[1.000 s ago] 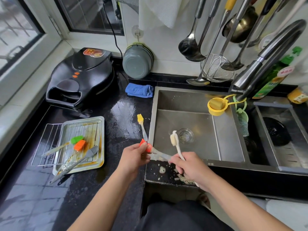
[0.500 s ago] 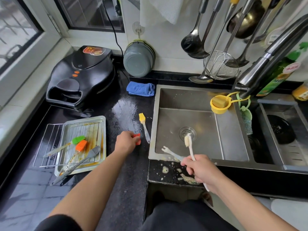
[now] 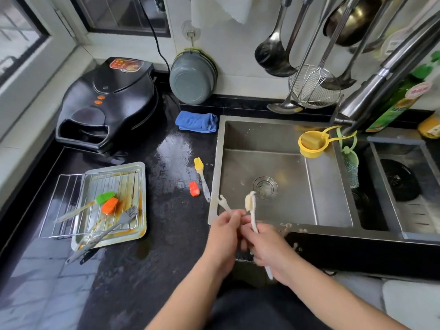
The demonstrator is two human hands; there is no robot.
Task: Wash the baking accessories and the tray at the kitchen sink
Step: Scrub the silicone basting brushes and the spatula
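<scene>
Head view: at the sink's (image 3: 333,186) near-left corner, a clear brush handle (image 3: 224,204) is pinched by the left hand (image 3: 222,236), while a scrub brush (image 3: 251,207) is gripped by the right hand (image 3: 266,248). At nine o'clock, a greasy tray (image 3: 140,198) is seen on the counter (image 3: 166,234).

Bare forearms, dark trousers (image 3: 250,313)

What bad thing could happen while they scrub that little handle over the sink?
The clear brush handle and the cleaning brush are held over the sink's front edge; if wet fingers slip, one could drop to the floor. The red brush head lies loose on the wet counter and could get knocked or forgotten.
</scene>
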